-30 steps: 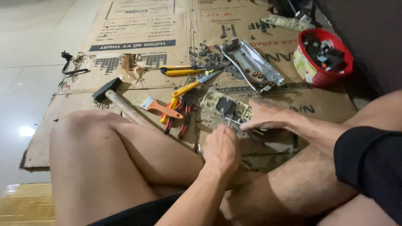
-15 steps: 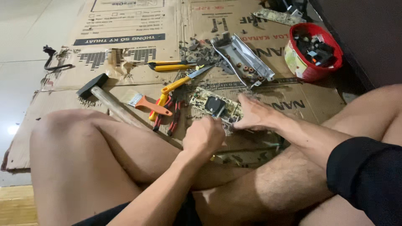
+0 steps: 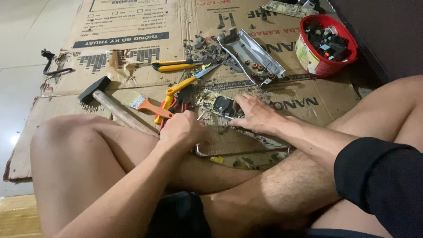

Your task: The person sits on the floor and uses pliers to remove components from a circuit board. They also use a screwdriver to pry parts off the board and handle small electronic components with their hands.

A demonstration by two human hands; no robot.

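Circuit board (image 3: 219,104) lies flat on the cardboard sheet (image 3: 132,35) just ahead of the crossed legs, seen from the head camera; the right hand (image 3: 255,115) presses on its near edge, fingers spread flat and clamped on nothing; the left hand (image 3: 181,131) is curled into a fist beside the board, apparently around a thin metal tool, though what it grips is hidden; judging by this, prying parts off the board is in hand, which calls for a steady hold; yellow-handled pliers (image 3: 185,83), a hammer (image 3: 108,102) and a red bowl (image 3: 327,68) of parts lie near.

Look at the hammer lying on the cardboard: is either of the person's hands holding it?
No. The hammer lies untouched on the cardboard, while the right hand presses on a circuit board and the left hand is closed beside it.
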